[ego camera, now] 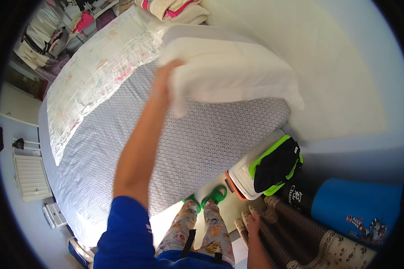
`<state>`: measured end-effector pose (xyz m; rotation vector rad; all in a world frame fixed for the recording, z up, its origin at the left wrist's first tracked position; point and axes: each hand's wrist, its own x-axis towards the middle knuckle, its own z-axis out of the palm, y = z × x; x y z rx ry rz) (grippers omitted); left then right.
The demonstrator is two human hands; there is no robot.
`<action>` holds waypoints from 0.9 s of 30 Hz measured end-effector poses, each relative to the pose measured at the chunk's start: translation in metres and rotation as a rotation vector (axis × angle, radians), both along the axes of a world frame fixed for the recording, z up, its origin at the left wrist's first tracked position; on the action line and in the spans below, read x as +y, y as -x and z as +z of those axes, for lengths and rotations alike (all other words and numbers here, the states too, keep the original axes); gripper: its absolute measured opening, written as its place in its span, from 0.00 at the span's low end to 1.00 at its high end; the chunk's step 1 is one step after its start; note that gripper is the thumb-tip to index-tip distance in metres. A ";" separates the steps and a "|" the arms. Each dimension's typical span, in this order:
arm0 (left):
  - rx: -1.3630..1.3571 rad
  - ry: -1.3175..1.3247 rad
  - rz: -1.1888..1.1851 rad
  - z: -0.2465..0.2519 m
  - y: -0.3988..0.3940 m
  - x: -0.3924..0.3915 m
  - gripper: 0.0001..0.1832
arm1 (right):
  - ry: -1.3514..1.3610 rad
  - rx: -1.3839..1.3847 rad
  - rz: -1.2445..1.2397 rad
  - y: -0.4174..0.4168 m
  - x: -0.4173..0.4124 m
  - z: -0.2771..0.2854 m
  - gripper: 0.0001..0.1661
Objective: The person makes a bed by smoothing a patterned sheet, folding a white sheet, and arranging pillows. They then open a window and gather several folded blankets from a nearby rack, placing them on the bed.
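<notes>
My left arm reaches across the bed, and my left hand is at the near-left end of a white pillow. The hand is blurred, but it appears to grip the pillow's end, with a loose corner of the cover hanging below it. A second pale pillow shows behind the white one. Both rest at the wall end of the bed, on a grey patterned bedsheet. My right hand hangs low beside a brown and cream curtain; whether its fingers hold the fabric is unclear.
A floral quilt lies along the bed's far side. Folded blankets sit beyond the pillows. Storage boxes with a black cloth on top stand by the near bed corner. A blue padded object is at right.
</notes>
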<state>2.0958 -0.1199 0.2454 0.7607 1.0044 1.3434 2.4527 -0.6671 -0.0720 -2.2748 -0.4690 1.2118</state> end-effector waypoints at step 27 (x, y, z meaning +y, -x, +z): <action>1.306 0.618 0.611 -0.154 0.433 -0.572 0.25 | -0.214 0.124 1.083 0.340 0.281 0.077 0.27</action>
